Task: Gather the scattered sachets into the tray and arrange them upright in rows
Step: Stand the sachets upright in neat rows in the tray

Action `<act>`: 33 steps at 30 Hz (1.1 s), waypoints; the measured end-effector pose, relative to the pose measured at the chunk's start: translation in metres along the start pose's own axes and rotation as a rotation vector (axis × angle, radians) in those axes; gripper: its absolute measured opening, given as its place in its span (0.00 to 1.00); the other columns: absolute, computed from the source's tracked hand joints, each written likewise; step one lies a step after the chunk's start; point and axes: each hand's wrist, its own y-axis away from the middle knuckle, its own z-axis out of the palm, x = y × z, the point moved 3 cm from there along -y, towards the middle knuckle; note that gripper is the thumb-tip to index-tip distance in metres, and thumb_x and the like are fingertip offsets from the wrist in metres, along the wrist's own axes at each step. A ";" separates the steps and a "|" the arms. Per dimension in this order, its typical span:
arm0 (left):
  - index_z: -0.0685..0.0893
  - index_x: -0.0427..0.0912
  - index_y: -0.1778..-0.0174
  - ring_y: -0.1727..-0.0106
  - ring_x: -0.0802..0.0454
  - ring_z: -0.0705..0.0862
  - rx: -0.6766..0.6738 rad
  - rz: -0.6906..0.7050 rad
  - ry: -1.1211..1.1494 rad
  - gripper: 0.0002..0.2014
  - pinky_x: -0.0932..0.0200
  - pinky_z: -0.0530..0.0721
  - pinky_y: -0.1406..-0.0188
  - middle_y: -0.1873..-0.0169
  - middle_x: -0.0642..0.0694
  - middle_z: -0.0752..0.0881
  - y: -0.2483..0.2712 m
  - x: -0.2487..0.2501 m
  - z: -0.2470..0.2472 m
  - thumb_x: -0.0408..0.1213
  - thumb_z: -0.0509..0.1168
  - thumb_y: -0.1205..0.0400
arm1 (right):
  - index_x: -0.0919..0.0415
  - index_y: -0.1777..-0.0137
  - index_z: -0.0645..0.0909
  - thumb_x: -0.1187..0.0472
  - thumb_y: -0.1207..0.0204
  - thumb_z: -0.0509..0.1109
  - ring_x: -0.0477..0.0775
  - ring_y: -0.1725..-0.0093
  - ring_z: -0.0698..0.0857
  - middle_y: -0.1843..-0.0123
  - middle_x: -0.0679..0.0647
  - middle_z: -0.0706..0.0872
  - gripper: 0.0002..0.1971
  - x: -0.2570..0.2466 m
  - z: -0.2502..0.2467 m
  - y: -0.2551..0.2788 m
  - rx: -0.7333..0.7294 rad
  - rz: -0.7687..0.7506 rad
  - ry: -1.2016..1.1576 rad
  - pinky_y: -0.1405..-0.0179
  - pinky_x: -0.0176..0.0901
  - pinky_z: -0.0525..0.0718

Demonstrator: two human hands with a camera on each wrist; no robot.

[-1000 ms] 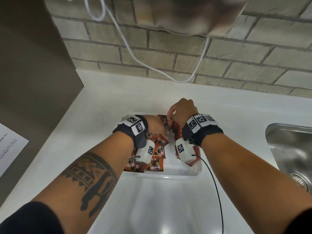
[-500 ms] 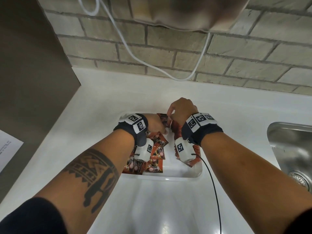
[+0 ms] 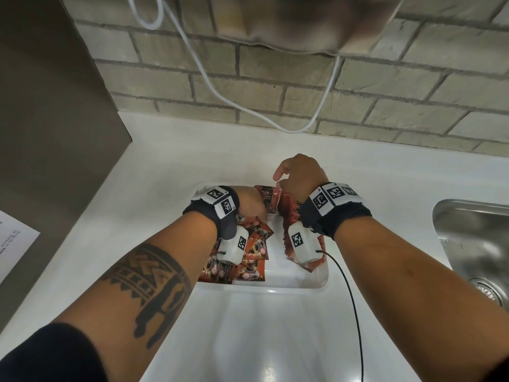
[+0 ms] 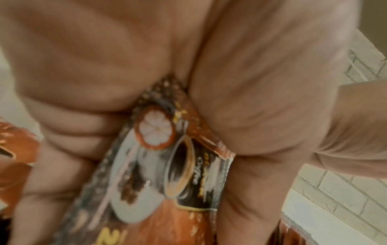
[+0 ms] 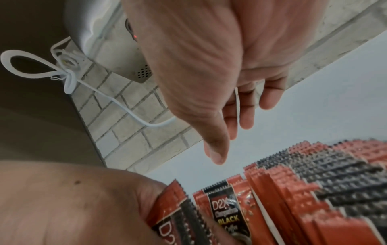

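Note:
A white tray [image 3: 275,283] sits on the counter. Along its right side stands a row of upright red-and-black sachets [image 3: 289,213], also seen in the right wrist view [image 5: 314,182]. Loose sachets [image 3: 254,256] lie flat in the tray's left half. My left hand [image 3: 252,204] is down in the tray beside the row. It grips a sachet [image 4: 159,174] between thumb and curled fingers, and that sachet [image 5: 167,213] is held upright. My right hand [image 3: 283,177] hovers just above the row's far end with its fingers [image 5: 245,116] relaxed and nothing in them.
A steel sink [image 3: 473,244] lies to the right. A brick wall with a hanging white cable [image 3: 220,86] stands behind. At the left are a dark panel and a paper sheet [image 3: 13,238]. A black wire [image 3: 349,299] trails from my right wrist over the bare counter.
My right hand has lifted off the sachets and opened. The left hand stays in the tray, holding its sachet by the row.

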 end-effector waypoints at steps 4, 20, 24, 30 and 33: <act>0.90 0.33 0.44 0.66 0.52 0.78 -0.005 0.002 0.023 0.17 0.63 0.79 0.67 0.64 0.44 0.82 0.004 0.001 -0.001 0.45 0.68 0.15 | 0.42 0.57 0.87 0.61 0.25 0.76 0.51 0.43 0.84 0.52 0.43 0.81 0.09 -0.001 -0.003 0.003 0.017 -0.026 -0.013 0.35 0.52 0.82; 0.89 0.36 0.45 0.52 0.44 0.92 0.074 0.367 0.841 0.08 0.47 0.91 0.46 0.57 0.40 0.93 0.033 -0.019 -0.011 0.26 0.73 0.19 | 0.58 0.51 0.90 0.60 0.26 0.79 0.45 0.58 0.86 0.56 0.52 0.92 0.05 -0.002 -0.012 0.026 -0.075 -0.144 -0.443 0.52 0.40 0.82; 0.91 0.36 0.46 0.50 0.41 0.92 0.210 0.385 0.737 0.13 0.37 0.87 0.37 0.55 0.38 0.94 0.039 -0.023 -0.013 0.35 0.81 0.25 | 0.58 0.55 0.90 0.61 0.28 0.81 0.43 0.61 0.87 0.60 0.51 0.93 0.04 -0.004 -0.016 0.025 -0.040 -0.146 -0.525 0.52 0.39 0.85; 0.90 0.33 0.45 0.46 0.38 0.92 0.284 0.388 0.843 0.23 0.37 0.90 0.43 0.50 0.36 0.92 0.040 -0.020 -0.011 0.40 0.86 0.32 | 0.58 0.57 0.88 0.65 0.30 0.82 0.50 0.63 0.90 0.62 0.57 0.92 0.06 -0.009 -0.016 0.024 -0.039 -0.129 -0.569 0.51 0.45 0.87; 0.87 0.38 0.37 0.46 0.49 0.92 0.237 0.405 0.962 0.19 0.48 0.92 0.48 0.46 0.42 0.91 0.040 -0.016 -0.011 0.34 0.79 0.23 | 0.56 0.55 0.88 0.63 0.27 0.80 0.49 0.62 0.91 0.63 0.53 0.92 0.04 -0.006 -0.020 0.022 -0.003 -0.103 -0.552 0.55 0.42 0.85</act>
